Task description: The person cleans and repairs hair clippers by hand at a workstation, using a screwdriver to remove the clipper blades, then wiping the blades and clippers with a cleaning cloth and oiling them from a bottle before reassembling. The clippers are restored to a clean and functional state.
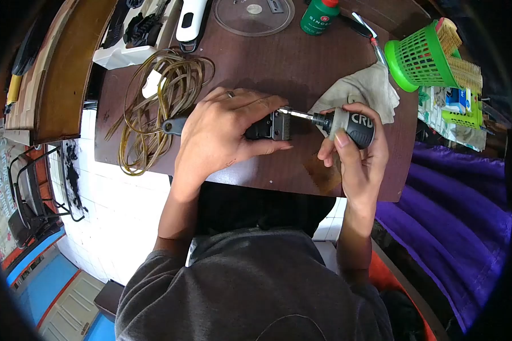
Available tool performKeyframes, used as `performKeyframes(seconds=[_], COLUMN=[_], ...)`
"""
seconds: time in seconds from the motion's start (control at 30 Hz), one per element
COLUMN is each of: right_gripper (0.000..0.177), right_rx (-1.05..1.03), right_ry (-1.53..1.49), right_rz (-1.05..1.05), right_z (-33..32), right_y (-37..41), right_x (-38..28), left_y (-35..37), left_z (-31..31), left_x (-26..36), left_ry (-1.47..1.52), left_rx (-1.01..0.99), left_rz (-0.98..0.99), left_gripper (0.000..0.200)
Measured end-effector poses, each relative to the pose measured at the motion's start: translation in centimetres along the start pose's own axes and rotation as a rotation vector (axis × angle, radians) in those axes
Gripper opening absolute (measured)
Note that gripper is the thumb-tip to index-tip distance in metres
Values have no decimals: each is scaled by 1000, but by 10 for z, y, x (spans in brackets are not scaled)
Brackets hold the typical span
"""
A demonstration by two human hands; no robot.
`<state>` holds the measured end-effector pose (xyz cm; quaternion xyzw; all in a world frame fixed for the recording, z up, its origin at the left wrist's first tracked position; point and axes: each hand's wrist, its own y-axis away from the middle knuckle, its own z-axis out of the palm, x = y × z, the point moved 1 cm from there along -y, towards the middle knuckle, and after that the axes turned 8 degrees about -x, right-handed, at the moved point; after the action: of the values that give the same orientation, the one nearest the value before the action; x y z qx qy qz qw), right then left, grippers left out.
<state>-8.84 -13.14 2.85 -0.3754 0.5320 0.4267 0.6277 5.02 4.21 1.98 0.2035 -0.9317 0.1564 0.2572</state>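
The table (301,62) is dark brown wood, with a smooth surface. On it lie a loose coil of shiny amber cable (202,74), a creased pale cloth (361,88) and a green plastic bottle (317,20) with red cap. The hair clipper (258,129) is above the table's near half: its body is black, and its metal blade (283,126) is squarish, with fine teeth. The left hand (213,131) is curved around the clipper, thumb and fingers gripping its sides. The right hand (364,150) has its fingers closed around the thick, rounded black-and-grey handle of a screwdriver (359,131). Its thin, bright shaft reaches the blade's corner; whether the tip touches a screw, I cannot tell.
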Motion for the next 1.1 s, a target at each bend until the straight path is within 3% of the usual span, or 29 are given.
performKeyframes(seconds=[0.17,0.37,0.83,1.0,1.1], right_gripper=[37,46,46,47,48], right_rx=[-7,50,70,21,-21], right_ry=[63,487,331,431,484], right_rz=[4,-159,-126,-22,-110], right_z=[0,1,8,0,-1], right_y=[5,14,11,7,-7], right_x=[-1,0,-2,-5,-11], left_y=[0,0,-1,-1,-1], left_z=[0,2,2,1,2], left_x=[0,-3,-2,-2,-2], left_ry=[0,9,-4,9,19], left_rx=[-17,1,32,11,15], left_rz=[-10,19,40,23,31], left_gripper=[56,56,57,57,58])
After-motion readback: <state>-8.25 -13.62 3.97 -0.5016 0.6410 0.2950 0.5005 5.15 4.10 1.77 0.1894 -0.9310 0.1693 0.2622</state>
